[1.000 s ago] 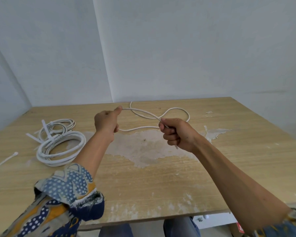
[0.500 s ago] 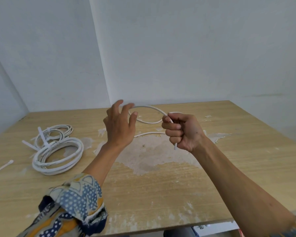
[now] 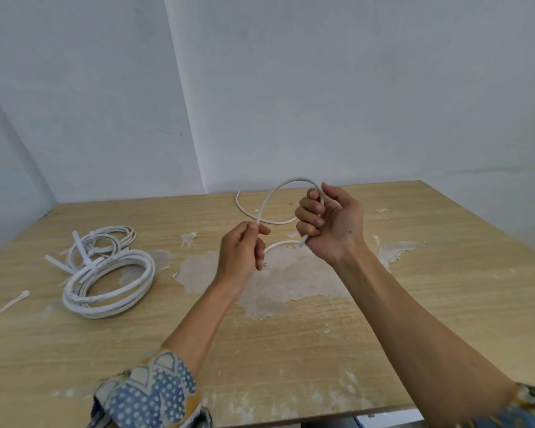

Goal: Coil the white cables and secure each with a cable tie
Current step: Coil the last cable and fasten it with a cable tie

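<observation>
Two coils of white cable are lying on the left part of the bench (image 3: 291, 350), touching each other. The larger coil (image 3: 108, 285) is sitting nearer to me, and the smaller coil (image 3: 105, 239) is sitting just behind it. White cable ties (image 3: 81, 249) are binding them where they meet, with the stiff tails sticking out to the left. One loose cable tie (image 3: 5, 305) is lying flat near the bench's left edge, apart from the coils.

Over the middle of the bench the person is holding a third white cable (image 3: 278, 193) in the air. The right hand (image 3: 328, 223) is curling into a fist around it, palm turned toward the person, with a short end poking out below the little finger. From the top of that fist the cable is arching up and over to the left hand (image 3: 244, 251), which is pinching it between thumb and fingertips. A further strand is running low between the two hands, and the rest of the cable is curving across the bench behind them, toward the pale wall (image 3: 352, 88). A blue and yellow patterned sleeve (image 3: 152, 393) is covering the left forearm near the elbow.
</observation>
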